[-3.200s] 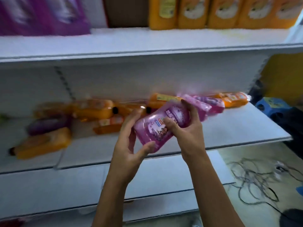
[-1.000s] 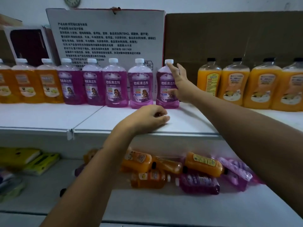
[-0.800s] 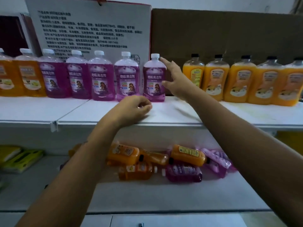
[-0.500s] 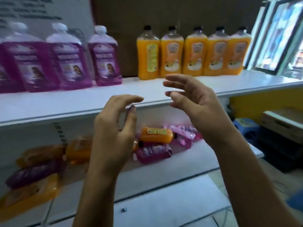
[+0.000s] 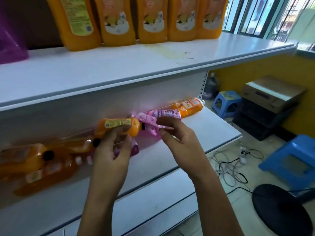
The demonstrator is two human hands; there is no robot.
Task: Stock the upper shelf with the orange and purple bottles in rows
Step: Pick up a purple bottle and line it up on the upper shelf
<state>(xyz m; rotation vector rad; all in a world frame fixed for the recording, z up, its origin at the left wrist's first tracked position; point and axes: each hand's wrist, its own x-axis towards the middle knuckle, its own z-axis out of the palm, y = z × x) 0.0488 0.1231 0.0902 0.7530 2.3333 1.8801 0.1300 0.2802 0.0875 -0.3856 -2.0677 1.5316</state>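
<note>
Several orange bottles (image 5: 119, 23) stand in a row at the back of the white upper shelf (image 5: 119, 68), and a purple bottle (image 5: 10, 45) shows at its left edge. On the lower shelf (image 5: 213, 130) bottles lie on their sides: an orange one (image 5: 117, 127), purple ones (image 5: 163, 114), another orange one (image 5: 189, 106) at the right end, and blurred orange ones (image 5: 42, 164) on the left. My left hand (image 5: 110, 150) reaches just below the lying orange bottle, fingers loosely bent. My right hand (image 5: 177, 138) hovers by the purple bottles and holds nothing.
Two blue stools (image 5: 226, 103) (image 5: 293, 159), a cardboard box (image 5: 272, 92) on black crates, loose cables (image 5: 230, 164) and a black round base (image 5: 281, 208) are on the floor to the right. A window fills the upper right corner.
After my right hand stood a purple bottle on the upper shelf, both hands came down empty to the bottles lying on the lower shelf. My view dropped and swung right.
</note>
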